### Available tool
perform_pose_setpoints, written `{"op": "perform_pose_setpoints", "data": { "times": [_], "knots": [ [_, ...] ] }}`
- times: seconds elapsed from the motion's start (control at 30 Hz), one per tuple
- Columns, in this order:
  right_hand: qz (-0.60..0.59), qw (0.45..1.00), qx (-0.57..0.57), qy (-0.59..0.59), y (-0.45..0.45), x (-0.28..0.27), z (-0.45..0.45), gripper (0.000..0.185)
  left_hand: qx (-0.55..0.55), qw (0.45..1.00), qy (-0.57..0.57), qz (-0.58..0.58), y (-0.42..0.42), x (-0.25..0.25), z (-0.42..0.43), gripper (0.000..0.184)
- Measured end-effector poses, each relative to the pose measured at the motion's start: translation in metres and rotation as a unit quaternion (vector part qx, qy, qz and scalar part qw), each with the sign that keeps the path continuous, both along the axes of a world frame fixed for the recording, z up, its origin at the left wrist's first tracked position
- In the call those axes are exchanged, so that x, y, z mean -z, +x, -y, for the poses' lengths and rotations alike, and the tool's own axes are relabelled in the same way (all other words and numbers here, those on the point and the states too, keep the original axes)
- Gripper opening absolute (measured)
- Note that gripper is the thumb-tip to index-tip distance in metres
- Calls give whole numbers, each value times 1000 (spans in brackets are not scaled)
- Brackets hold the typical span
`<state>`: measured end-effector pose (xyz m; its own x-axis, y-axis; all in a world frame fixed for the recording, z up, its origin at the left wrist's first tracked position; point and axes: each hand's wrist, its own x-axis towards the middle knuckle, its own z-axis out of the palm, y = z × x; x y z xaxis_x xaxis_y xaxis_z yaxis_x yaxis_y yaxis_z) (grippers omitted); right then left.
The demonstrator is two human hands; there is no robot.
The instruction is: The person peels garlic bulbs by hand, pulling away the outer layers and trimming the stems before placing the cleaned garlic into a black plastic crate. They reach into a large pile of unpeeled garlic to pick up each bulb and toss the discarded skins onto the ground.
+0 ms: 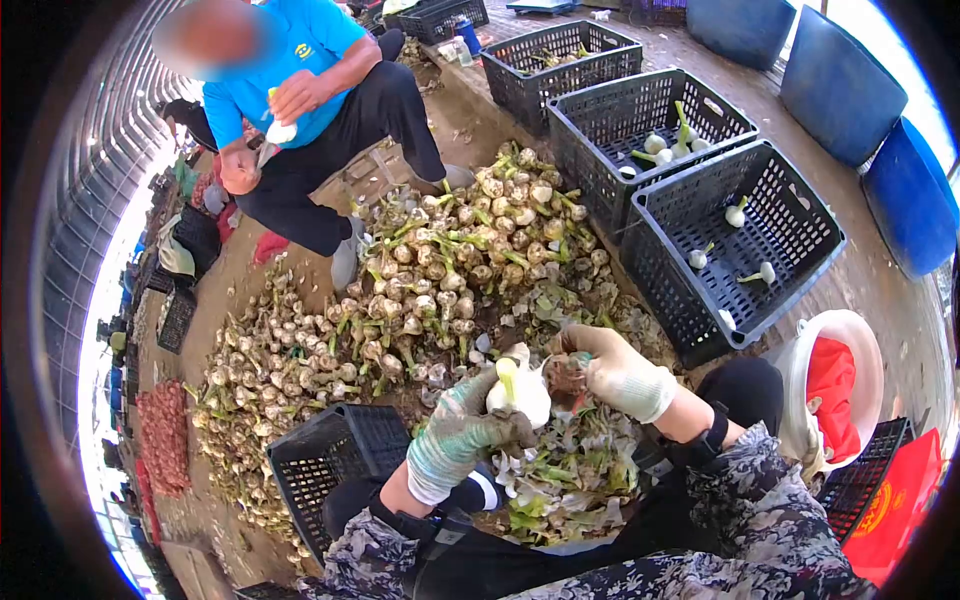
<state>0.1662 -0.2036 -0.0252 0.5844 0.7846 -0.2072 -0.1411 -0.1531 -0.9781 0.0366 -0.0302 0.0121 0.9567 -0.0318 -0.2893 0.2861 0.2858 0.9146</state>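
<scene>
My left hand [462, 432], in a dirty striped glove, is wrapped round a white peeled garlic bulb [524, 398] with a short green stem. Just right of the bulb, my right hand [612, 372], in a pale glove with soiled fingertips, is closed; brownish material shows at its fingers, too unclear to name. Loose peelings [575, 460] lie below my hands. Beyond them spreads a large heap of unpeeled garlic [450, 260]. To the right, a black crate [740, 250] holds several white bulbs.
A co-worker in a blue shirt [300, 40] sits at the upper left, holding a bulb. More black crates [650, 125] stand at the upper right and one [335, 460] by my left arm. A white bucket [850, 360] with red cloth and blue tubs [840, 90] are at the right.
</scene>
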Motion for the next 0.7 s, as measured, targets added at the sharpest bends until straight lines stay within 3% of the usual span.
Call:
{"op": "perform_pose_setpoints", "data": {
  "times": [0.07, 0.1, 0.13, 0.2, 0.27, 0.3, 0.33, 0.37, 0.4, 0.43, 0.47, 0.5, 0.53, 0.6, 0.63, 0.67, 0.7],
  "knots": [
    [-239, 948, 13, 207, -9, -5, -2, 42, -6, 1000, 6, 12, 3, -5, -1, 70],
    [-219, 942, -10, 253, -11, -8, -5, 48, -19, 999, -33, 10, 4, -4, 2, 76],
    [-221, 942, -9, 252, -12, -11, -5, 48, -19, 999, -33, 8, 5, 1, 6, 76],
    [-190, 973, -3, 131, -15, -24, -5, 36, -102, 966, 192, 138, 9, 18, 7, 76],
    [-74, 989, 77, 103, -31, -24, -15, 16, -161, 982, -34, 91, 7, 37, -1, 65],
    [139, 974, 113, 137, -41, -11, -23, 14, -193, 971, -118, 79, 8, 48, -6, 57],
    [343, 914, 143, 164, -49, 2, -30, 12, -242, 968, -44, 42, 11, 32, 4, 44],
    [360, 908, 111, 180, -53, -3, -30, 15, -286, 958, 28, -4, 14, 16, 14, 34],
    [357, 910, 109, 181, -50, -4, -31, 15, -289, 957, 29, -7, 18, 10, 13, 34],
    [160, 967, 140, 137, -40, -7, -30, 15, -295, 955, -37, 7, 20, 6, 12, 33],
    [-41, 981, 166, 87, -28, -10, -30, 16, -300, 948, -102, 26, 20, 4, 10, 34],
    [-72, 961, 229, 137, -10, 1, -32, 14, -304, 943, -133, -23, 19, 2, 6, 37],
    [-90, 985, 145, 19, -1, -9, -21, 21, -306, 943, -131, -17, 18, 1, 3, 37],
    [94, 993, -54, -52, -8, 4, -15, 34, -275, 950, -139, 42, 14, 5, -2, 40],
    [148, 979, -131, -54, -3, 34, -12, 52, -248, 956, -154, 24, 13, -1, -5, 46],
    [142, 980, -131, -54, -2, 44, -9, 52, -248, 956, -154, 18, 9, 1, -8, 46],
    [171, 983, -56, -46, 0, 51, -6, 68, -228, 960, -160, 13, 6, 4, -12, 49]
  ]
}}
